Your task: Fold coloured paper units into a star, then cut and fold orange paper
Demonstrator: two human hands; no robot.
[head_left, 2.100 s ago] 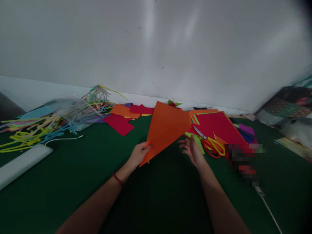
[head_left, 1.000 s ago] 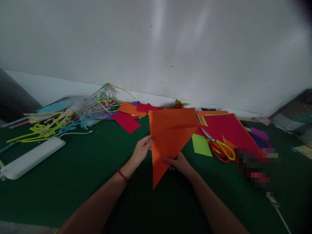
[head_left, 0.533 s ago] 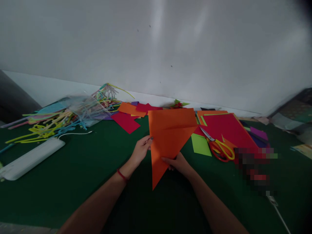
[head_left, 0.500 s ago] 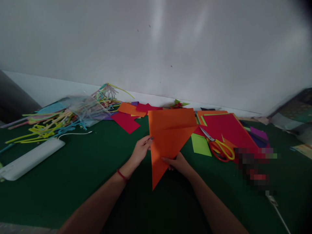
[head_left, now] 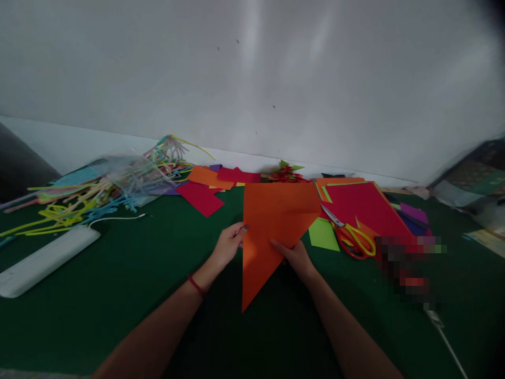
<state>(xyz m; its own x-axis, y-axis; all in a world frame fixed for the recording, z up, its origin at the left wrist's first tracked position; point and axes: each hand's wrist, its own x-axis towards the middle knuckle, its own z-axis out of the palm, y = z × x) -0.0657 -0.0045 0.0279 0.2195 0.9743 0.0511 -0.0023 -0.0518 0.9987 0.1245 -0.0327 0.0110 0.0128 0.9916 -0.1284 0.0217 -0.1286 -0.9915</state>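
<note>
A sheet of orange paper [head_left: 272, 226], with one slanting lower-right edge and a point at the bottom, is held up above the green table [head_left: 158, 310]. My left hand [head_left: 231, 243] pinches its left edge between thumb and fingers. On the slanting edge, my right hand [head_left: 296, 257] grips the sheet, the thumb lying on the front and the other fingers hidden behind. A crease runs across the upper right of the paper. Scissors [head_left: 353, 237] with red and yellow handles lie to the right of it.
Red sheets [head_left: 355, 208] are stacked at the right, beside a lime green piece [head_left: 323, 235]. Red scraps [head_left: 202, 199] lie behind my left hand. Colourful pipe cleaners [head_left: 79, 202] in a plastic bag and a white power-strip-like bar [head_left: 49, 258] are at the left. A white wall [head_left: 197, 79] stands behind.
The orange paper has turned slightly and faces me more squarely. My right hand has moved a little up and right along its slanting edge. The view has shifted slightly.
</note>
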